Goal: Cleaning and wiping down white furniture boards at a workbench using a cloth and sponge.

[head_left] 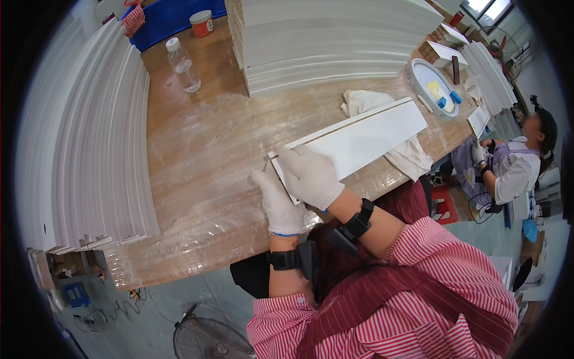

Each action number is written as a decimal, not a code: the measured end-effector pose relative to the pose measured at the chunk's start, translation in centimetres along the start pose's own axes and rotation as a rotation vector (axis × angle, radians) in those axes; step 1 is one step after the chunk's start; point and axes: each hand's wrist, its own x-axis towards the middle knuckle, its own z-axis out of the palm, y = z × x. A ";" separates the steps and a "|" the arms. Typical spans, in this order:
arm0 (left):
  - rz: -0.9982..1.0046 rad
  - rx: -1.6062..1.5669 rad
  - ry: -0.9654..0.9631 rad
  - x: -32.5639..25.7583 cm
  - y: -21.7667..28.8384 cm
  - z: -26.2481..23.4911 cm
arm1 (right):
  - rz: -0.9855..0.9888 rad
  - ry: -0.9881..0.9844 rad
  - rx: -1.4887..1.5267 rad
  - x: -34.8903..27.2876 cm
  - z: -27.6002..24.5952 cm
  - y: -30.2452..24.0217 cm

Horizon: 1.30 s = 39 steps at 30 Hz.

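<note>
A long white panel (382, 133) with a groove along its far edge lies slanting over the table's near side. My right hand (314, 176), in a white knit glove, is closed over the panel's left end, its fingertips near the far corner. Against that same end, at the near corner, my left hand (280, 206) is gloved too and closed on the edge; some of its fingers are hidden. White cloths (412, 158) are bunched beneath the panel's right part.
Tall stacks of white panels stand at the left (95, 137) and back (335, 45). A clear bottle (184, 67), a red-labelled tub (201, 24) and a round grey tray (423, 73) with sponges rest on the table (203, 143). A co-worker (508, 161) sits at right; a fan (209, 341) stands below.
</note>
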 end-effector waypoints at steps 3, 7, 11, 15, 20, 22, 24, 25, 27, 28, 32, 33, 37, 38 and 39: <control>0.016 0.027 0.036 -0.1 0.0 0.1 | -0.119 -0.099 0.015 0.4 -0.5 0.2; 0.048 0.020 0.004 0.3 -0.4 -0.4 | -0.121 0.000 0.008 1.2 -0.5 0.9; -0.050 -0.005 0.006 0.5 0.2 -0.5 | -0.149 -0.171 -0.090 1.0 -1.3 1.4; -0.010 -0.006 0.020 0.1 0.0 -0.9 | -0.316 -0.356 0.012 -2.3 -2.7 1.8; 0.083 0.020 0.052 -0.1 0.1 -1.2 | -0.336 -0.186 0.058 -2.6 -3.1 3.9; 0.301 0.680 0.109 -0.6 0.3 -1.5 | -0.202 -0.133 0.045 -1.5 -2.9 3.7; 0.475 1.349 0.096 -1.0 0.7 -1.7 | -0.150 -0.165 -0.048 -1.2 -2.9 3.3; 0.529 1.587 0.097 -1.2 0.9 -1.7 | -0.236 -0.159 -0.064 -2.0 -2.1 3.8; 0.528 1.802 0.104 -1.6 1.1 -2.0 | -0.280 -0.231 -0.041 -3.5 -3.0 2.8; 0.524 1.865 0.117 -1.7 1.3 -2.1 | -0.323 -0.301 -0.023 -4.1 -3.5 2.5; 0.522 2.041 0.122 -1.4 1.1 -2.1 | -0.330 -0.355 0.061 -6.5 -4.5 2.5; 0.524 2.099 0.121 -1.2 1.1 -2.0 | -0.302 -0.358 0.072 -6.2 -4.4 2.8; 0.374 2.145 0.076 -1.1 1.6 0.5 | -0.091 -0.120 -0.037 -4.8 -2.9 4.1; 0.532 2.305 0.145 -1.1 1.3 -2.5 | 0.021 -0.458 0.068 -3.3 -5.3 1.1; 0.727 2.438 0.190 -0.8 0.7 -5.1 | -0.174 -0.310 0.144 -4.6 -3.5 1.3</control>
